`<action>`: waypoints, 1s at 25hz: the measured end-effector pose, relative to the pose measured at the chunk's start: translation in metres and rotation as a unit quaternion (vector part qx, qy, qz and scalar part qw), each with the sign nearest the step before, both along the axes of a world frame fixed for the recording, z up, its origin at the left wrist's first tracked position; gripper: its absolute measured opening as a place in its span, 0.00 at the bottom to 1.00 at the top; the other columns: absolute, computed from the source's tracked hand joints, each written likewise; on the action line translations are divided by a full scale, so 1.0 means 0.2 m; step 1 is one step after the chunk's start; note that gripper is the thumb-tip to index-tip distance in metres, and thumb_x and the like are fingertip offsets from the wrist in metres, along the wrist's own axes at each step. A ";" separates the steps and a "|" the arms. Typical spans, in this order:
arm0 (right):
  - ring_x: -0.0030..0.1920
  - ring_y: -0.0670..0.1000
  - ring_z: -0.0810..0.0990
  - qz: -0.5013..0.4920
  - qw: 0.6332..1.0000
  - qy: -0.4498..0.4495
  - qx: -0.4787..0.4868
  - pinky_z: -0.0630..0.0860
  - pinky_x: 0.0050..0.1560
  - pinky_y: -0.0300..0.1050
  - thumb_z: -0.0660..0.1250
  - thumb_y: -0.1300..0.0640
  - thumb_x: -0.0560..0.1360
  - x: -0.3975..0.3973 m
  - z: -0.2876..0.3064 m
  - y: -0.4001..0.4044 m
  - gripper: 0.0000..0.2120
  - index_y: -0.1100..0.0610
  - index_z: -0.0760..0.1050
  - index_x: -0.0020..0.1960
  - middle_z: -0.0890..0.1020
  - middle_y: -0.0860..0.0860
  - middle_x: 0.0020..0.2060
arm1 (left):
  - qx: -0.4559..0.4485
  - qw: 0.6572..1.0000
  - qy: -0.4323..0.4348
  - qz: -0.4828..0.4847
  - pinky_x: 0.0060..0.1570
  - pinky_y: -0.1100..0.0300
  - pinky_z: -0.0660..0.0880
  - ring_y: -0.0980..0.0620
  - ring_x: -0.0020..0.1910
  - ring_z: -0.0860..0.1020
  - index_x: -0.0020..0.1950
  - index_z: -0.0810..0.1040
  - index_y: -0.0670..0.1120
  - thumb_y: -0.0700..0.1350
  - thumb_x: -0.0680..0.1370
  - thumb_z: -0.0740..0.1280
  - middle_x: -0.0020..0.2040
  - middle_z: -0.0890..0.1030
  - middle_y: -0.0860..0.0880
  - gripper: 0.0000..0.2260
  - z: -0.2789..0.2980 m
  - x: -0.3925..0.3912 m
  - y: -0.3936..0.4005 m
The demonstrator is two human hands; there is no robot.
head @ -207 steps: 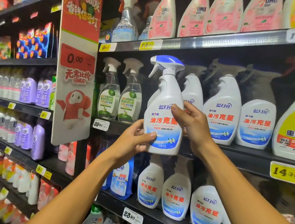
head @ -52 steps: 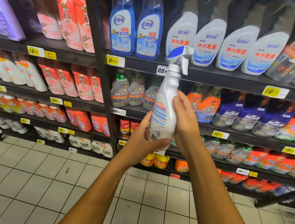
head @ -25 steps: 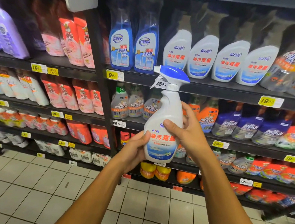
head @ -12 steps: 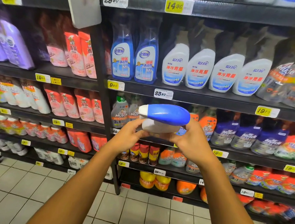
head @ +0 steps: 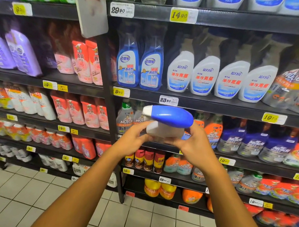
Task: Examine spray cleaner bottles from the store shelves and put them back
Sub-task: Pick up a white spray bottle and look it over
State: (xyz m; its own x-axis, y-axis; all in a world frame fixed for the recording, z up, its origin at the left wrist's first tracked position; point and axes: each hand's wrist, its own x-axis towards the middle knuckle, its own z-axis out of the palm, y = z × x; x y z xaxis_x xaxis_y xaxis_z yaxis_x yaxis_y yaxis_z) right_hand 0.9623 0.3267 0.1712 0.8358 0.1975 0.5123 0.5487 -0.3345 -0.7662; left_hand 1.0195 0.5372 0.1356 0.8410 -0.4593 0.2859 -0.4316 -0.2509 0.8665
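I hold a white spray cleaner bottle (head: 166,123) with a blue trigger head in both hands, in front of the shelves at chest height. It is tipped toward me, so I see mostly the blue head from above, nozzle pointing left; its label is hidden. My left hand (head: 132,139) grips its left side and my right hand (head: 195,147) its right side. Several matching white bottles (head: 206,77) stand in a row on the shelf above the held one.
Black shelving (head: 212,105) runs across the whole view, packed with spray bottles and refill pouches, with yellow and white price tags on its edges. Two blue glass-cleaner bottles (head: 139,68) stand left of the white row. A hanging sign (head: 90,6) juts out upper left. White tiled floor (head: 21,201) lies below.
The bottle went from upright with its label facing me to tipped over so its blue head faces me. My view has risen slightly along the shelves. Both hands keep hold.
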 end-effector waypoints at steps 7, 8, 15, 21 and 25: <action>0.57 0.44 0.82 0.057 0.989 0.066 0.117 0.81 0.48 0.38 0.77 0.49 0.70 0.03 0.13 -0.02 0.27 0.34 0.73 0.65 0.83 0.41 0.57 | -0.087 0.983 0.130 -0.098 0.52 0.58 0.80 0.50 0.57 0.82 0.65 0.74 0.54 0.41 0.77 0.66 0.57 0.84 0.51 0.17 0.10 -0.07 0.03; 0.56 0.45 0.83 0.068 0.985 0.068 0.141 0.80 0.47 0.38 0.75 0.52 0.72 0.04 0.13 -0.01 0.26 0.36 0.73 0.66 0.84 0.42 0.57 | -0.108 0.978 0.136 -0.116 0.52 0.58 0.80 0.49 0.58 0.82 0.68 0.71 0.55 0.41 0.79 0.66 0.59 0.83 0.51 0.19 0.13 -0.09 0.03; 0.53 0.52 0.85 0.059 0.972 0.083 0.213 0.81 0.45 0.43 0.69 0.52 0.76 0.07 0.18 0.00 0.24 0.44 0.71 0.71 0.85 0.49 0.56 | -0.180 0.967 0.131 -0.123 0.51 0.57 0.80 0.48 0.59 0.81 0.71 0.67 0.57 0.47 0.78 0.68 0.60 0.83 0.51 0.22 0.25 -0.17 -0.02; 0.46 0.53 0.87 -0.020 0.954 0.138 0.266 0.82 0.42 0.46 0.70 0.55 0.78 0.14 0.29 -0.01 0.15 0.45 0.77 0.63 0.87 0.52 0.47 | -0.199 0.972 0.123 -0.026 0.36 0.56 0.83 0.54 0.52 0.84 0.65 0.72 0.62 0.51 0.76 0.69 0.54 0.84 0.57 0.19 0.39 -0.19 -0.09; 0.50 0.59 0.85 -0.031 0.934 0.199 0.293 0.80 0.52 0.55 0.70 0.56 0.77 0.20 0.43 -0.02 0.10 0.55 0.82 0.57 0.86 0.60 0.51 | -0.235 0.959 0.157 0.030 0.33 0.56 0.80 0.50 0.47 0.85 0.69 0.75 0.52 0.49 0.77 0.68 0.52 0.86 0.51 0.20 0.50 -0.15 -0.15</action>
